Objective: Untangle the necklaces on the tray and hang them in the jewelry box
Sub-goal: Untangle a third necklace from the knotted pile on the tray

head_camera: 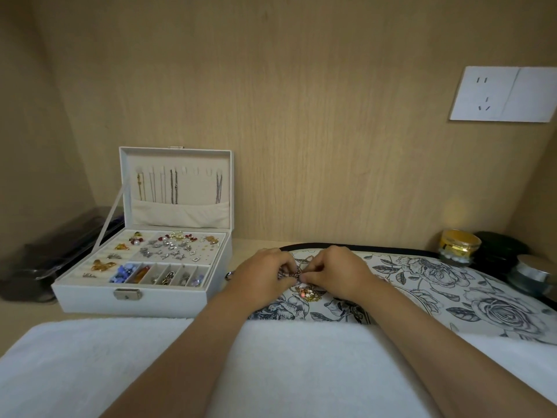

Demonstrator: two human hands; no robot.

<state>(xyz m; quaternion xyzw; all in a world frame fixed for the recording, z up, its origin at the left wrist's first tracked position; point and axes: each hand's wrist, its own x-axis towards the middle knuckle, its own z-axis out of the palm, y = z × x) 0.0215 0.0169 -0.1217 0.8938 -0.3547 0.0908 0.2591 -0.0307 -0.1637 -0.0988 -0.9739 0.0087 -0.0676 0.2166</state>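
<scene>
The tangled necklaces point(299, 274) sat in a small clump on the floral tray point(437, 285), toward its left end, and both hands were right on them. The left hand point(262, 276) and right hand point(334, 273) met fingertip to fingertip, each grip pinching a bit of the knotted chain; couldn't tell if the knot was lifted off the tray or not. A gold and pink pendant bunch point(309, 294) lay on the tray just below the fingers. Just left of the tray, the white jewelry box point(144, 297) stood open on the bench point(27, 312), its lid point(177, 155) upright with a few chains point(174, 190) hanging inside. A white towel point(90, 363) covered the near edge, forearms lying across it. Behind the tray's right end were a gold jar point(458, 245) and a silver-lidded jar point(530, 273), with a wall socket point(503, 95) above and a dark case point(45, 260) far left
</scene>
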